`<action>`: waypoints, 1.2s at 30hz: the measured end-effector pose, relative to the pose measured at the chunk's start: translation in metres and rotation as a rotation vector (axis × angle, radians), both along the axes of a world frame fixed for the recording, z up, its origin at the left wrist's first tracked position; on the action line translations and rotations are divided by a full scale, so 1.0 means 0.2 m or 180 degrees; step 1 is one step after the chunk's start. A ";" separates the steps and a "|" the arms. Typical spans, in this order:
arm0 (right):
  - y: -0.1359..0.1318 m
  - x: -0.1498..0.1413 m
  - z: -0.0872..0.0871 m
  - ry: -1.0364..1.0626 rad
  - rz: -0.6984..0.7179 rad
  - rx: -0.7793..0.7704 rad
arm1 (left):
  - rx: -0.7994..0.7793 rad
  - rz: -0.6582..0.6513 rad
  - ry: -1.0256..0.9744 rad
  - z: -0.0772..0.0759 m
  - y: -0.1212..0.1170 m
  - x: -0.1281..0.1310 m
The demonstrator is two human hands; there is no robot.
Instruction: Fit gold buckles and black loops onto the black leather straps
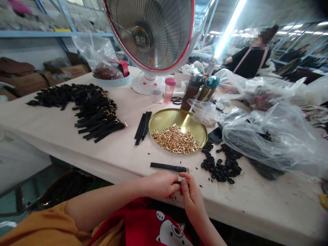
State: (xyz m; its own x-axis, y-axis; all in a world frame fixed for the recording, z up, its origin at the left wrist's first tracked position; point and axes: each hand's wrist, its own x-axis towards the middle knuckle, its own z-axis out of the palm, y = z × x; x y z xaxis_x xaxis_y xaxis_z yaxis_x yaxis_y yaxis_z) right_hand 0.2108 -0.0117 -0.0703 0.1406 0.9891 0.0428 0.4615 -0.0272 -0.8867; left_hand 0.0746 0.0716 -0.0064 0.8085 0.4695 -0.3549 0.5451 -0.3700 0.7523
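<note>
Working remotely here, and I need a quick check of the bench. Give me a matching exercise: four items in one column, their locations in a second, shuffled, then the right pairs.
Items:
1. Gold metal pieces
2. Black oval pieces
3. Black strap with a gold end
4. Thin black strips

Locations:
A. On the table right of the brass tray
B. In that tray
C. On the table just beyond the left hand and right hand
D. On the table left of the tray

Pairs: 1-B, 2-A, 3-C, 4-D

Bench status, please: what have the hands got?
Left hand, right hand pinching small black piece. Black strap, gold buckle, just beyond them. Brass tray farther on.
</note>
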 end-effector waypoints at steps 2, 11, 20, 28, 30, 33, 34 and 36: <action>0.05 0.02 0.01 -0.0132 -0.0052 -0.0003 | 0.0128 0.0029 -0.0102 -0.02 0.03 0.02; 0.38 0.15 -0.06 -0.1693 -0.0217 0.0504 | 0.1887 0.1217 0.0308 -0.07 0.39 -0.12; 0.35 0.15 -0.14 -0.0720 -0.0536 0.0692 | 0.1881 0.2379 0.1137 -0.25 0.80 -0.53; 0.17 0.14 -0.08 -0.0872 -0.0461 0.1022 | 0.1530 0.2458 0.1199 -0.29 0.84 -0.58; 0.13 0.14 -0.07 -0.0900 -0.0462 0.1025 | 0.1545 0.2589 0.1146 -0.29 0.82 -0.60; 0.09 0.16 -0.06 -0.0927 -0.0430 0.1029 | 0.1674 0.2882 0.0826 -0.25 0.76 -0.62; 0.09 0.18 -0.05 -0.1004 -0.0428 0.1008 | 0.1708 0.2968 0.0635 -0.22 0.73 -0.62; 0.08 0.26 -0.02 -0.1253 -0.0516 0.0900 | 0.1671 0.2970 0.0152 -0.18 0.66 -0.61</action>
State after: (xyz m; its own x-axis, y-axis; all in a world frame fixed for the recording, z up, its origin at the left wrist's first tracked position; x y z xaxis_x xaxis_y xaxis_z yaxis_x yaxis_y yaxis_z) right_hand 0.2632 0.0052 -0.0745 0.2106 0.8980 0.3864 0.7719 0.0898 -0.6294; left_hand -0.0475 0.2037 -0.0426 0.0417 0.9979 0.0496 0.8044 -0.0630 0.5907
